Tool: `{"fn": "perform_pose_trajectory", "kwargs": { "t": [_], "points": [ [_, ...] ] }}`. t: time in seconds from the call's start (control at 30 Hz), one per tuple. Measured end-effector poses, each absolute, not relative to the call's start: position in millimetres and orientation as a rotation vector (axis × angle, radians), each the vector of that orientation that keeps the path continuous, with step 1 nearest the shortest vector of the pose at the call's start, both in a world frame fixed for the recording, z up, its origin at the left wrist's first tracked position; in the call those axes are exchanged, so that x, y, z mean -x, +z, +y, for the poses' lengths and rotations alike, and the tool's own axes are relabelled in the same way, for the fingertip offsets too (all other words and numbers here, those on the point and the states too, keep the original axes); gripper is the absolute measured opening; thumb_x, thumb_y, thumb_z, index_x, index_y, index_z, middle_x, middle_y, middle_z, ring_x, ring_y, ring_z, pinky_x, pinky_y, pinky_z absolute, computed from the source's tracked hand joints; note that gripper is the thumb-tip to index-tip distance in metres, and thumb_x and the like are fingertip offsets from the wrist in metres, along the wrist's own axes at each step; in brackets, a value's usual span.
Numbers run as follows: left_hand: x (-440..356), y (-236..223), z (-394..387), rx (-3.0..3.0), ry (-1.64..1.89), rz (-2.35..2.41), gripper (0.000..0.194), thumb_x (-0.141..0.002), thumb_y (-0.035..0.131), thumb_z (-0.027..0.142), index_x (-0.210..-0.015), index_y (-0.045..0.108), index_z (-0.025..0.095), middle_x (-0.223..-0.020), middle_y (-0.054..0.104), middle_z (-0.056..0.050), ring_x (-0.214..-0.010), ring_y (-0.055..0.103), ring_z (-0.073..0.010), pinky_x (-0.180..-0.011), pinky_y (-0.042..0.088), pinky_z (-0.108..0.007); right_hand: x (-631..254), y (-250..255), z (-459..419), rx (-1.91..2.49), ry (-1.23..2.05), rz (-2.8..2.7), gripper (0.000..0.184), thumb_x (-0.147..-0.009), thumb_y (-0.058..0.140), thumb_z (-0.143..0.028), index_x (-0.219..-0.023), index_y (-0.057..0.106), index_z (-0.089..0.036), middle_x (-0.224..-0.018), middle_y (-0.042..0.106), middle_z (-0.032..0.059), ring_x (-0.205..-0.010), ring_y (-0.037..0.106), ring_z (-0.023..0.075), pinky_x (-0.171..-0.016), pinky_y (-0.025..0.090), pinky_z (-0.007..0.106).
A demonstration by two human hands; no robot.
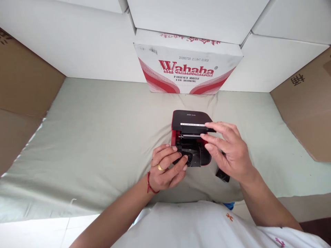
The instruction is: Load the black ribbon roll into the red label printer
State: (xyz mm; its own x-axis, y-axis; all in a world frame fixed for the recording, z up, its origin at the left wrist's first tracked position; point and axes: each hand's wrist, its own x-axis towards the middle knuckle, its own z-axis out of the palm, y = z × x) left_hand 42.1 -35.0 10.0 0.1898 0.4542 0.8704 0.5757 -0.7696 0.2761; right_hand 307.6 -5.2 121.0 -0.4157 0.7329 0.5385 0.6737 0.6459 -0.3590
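Observation:
A small black-and-red machine that looks like a label printer (191, 119) stands on the cloth in front of me. Its front is open, showing a dark cavity, a thin metal bar and a white warning strip on the lid. My left hand (168, 167), with a ring and a red cord bracelet, curls its fingers over the machine's lower left front, at a glossy black panel (193, 156). My right hand (230, 148) has its fingers apart, their tips at the lid's right edge and the bar. Partly under the right hand lies a small black object (222, 175); its kind is unclear.
Behind the machine stands a white-and-red Wahaha water carton (188, 69) against stacked white boxes (98, 41). Brown cardboard boxes border the left (28, 75) and right (307, 103) sides. A pale green cloth (103, 137) covers the work surface, wrinkled near the machine.

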Motion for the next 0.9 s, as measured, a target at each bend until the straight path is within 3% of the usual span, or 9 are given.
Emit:
{"fn": "perform_pose_trajectory", "kwargs": {
  "t": [0.17, 0.23, 0.33, 0.43, 0.6, 0.7, 0.9],
  "points": [
    [-41.9, 11.1, -35.8, 2.335, -1.656, -1.017, 0.038, -0.097, 0.077, 0.018, -0.132, 0.089, 0.028, -0.102, 0.083, -0.007, -0.112, 0.078, -0.0296, -0.109, 0.071, -0.050, -314.4, 107.7, -29.8, 1.078, 0.175, -2.335, 0.052, -0.127, 0.065, -0.035, -0.178, 0.062, -0.023, -0.147, 0.088, 0.0102, -0.133, 0.084, 0.0248, -0.131, 0.066, 0.054],
    [-41.8, 12.5, -35.7, 2.332, -1.669, -1.021, 0.036, -0.096, 0.076, 0.015, -0.129, 0.089, 0.026, -0.103, 0.083, -0.007, -0.114, 0.078, -0.0294, -0.109, 0.070, -0.049, -313.4, 106.1, -36.5, 1.136, 0.129, -2.358, 0.052, -0.127, 0.064, -0.032, -0.178, 0.059, -0.022, -0.145, 0.089, 0.0086, -0.135, 0.084, 0.0240, -0.136, 0.063, 0.055],
    [-41.0, 13.6, -35.6, 2.330, -1.657, -1.044, 0.039, -0.094, 0.075, 0.014, -0.127, 0.089, 0.030, -0.109, 0.084, -0.008, -0.119, 0.078, -0.0309, -0.109, 0.070, -0.051, -308.2, 109.9, -42.2, 1.189, 0.004, -2.407, 0.049, -0.122, 0.063, -0.011, -0.170, 0.063, -0.019, -0.136, 0.091, 0.0051, -0.134, 0.086, 0.0211, -0.137, 0.063, 0.050],
    [-40.0, 13.8, -36.7, 2.329, -1.627, -1.064, 0.040, -0.092, 0.074, 0.016, -0.125, 0.090, 0.033, -0.110, 0.083, -0.008, -0.120, 0.076, -0.0320, -0.108, 0.070, -0.053, -303.3, 116.8, -43.9, 1.183, -0.092, -2.445, 0.057, -0.113, 0.060, 0.005, -0.166, 0.066, -0.015, -0.129, 0.092, 0.0046, -0.131, 0.087, 0.0214, -0.125, 0.070, 0.043],
    [-40.8, 18.6, -39.3, 2.252, -1.657, -1.087, 0.038, -0.089, 0.076, 0.015, -0.118, 0.092, 0.032, -0.092, 0.068, -0.006, -0.099, 0.065, -0.0274, -0.088, 0.066, -0.044, -300.8, 123.0, -44.4, 1.197, -0.117, -2.478, 0.070, -0.106, 0.055, 0.011, -0.170, 0.063, -0.013, -0.116, 0.093, 0.0026, -0.131, 0.089, 0.0208, -0.086, 0.076, 0.029],
    [-41.3, 23.5, -39.5, 2.234, -1.662, -1.078, 0.034, -0.089, 0.077, 0.012, -0.114, 0.090, 0.030, -0.089, 0.062, -0.003, -0.091, 0.059, -0.0245, -0.082, 0.062, -0.041, -300.0, 122.0, -45.2, 1.194, -0.118, -2.478, 0.076, -0.104, 0.052, 0.013, -0.175, 0.058, -0.014, -0.111, 0.092, 0.0016, -0.128, 0.090, 0.0212, -0.081, 0.075, 0.029],
    [-40.9, 25.7, -41.0, 2.220, -1.667, -1.078, 0.033, -0.087, 0.078, 0.011, -0.113, 0.089, 0.029, -0.086, 0.062, -0.003, -0.089, 0.060, -0.0245, -0.079, 0.061, -0.040, -300.9, 119.9, -41.5, 1.184, -0.107, -2.451, 0.065, -0.105, 0.055, 0.011, -0.166, 0.064, -0.012, -0.106, 0.091, 0.0026, -0.122, 0.090, 0.0231, -0.077, 0.075, 0.029]
  ]
}}
